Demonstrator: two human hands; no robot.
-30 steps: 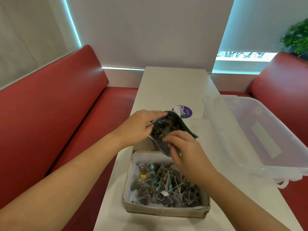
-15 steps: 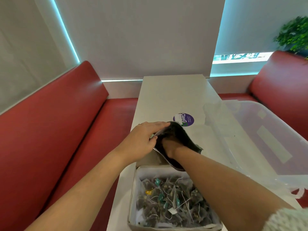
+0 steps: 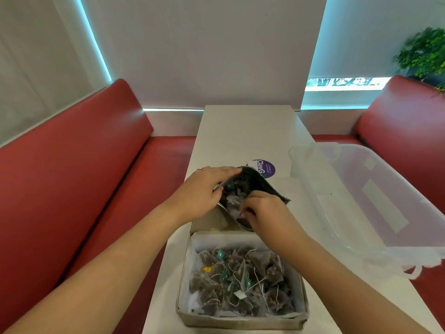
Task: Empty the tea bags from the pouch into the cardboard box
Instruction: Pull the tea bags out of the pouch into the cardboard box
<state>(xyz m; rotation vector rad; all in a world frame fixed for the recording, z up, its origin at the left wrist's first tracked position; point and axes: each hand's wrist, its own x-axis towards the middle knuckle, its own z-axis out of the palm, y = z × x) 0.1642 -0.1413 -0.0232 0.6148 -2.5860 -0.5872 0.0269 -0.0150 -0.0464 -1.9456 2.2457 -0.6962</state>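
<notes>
Dark foil pouch (image 3: 252, 186), mouth open toward camera, held over white narrow table (image 3: 248, 131) just at 12 o'clock of the shallow cardboard box (image 3: 240, 321). Left hand (image 3: 204, 191) pinches the pouch's upper lip. Right hand (image 3: 265, 213), fingers curled inside the mouth on pyramid tea bags (image 3: 236, 201). Box holds many. Clear plastic tub (image 3: 361, 201) at 3 o'clock.

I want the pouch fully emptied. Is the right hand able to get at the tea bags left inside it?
Probably yes: the left hand holds the pouch mouth open, and the right hand fingers are already at the opening.
</notes>
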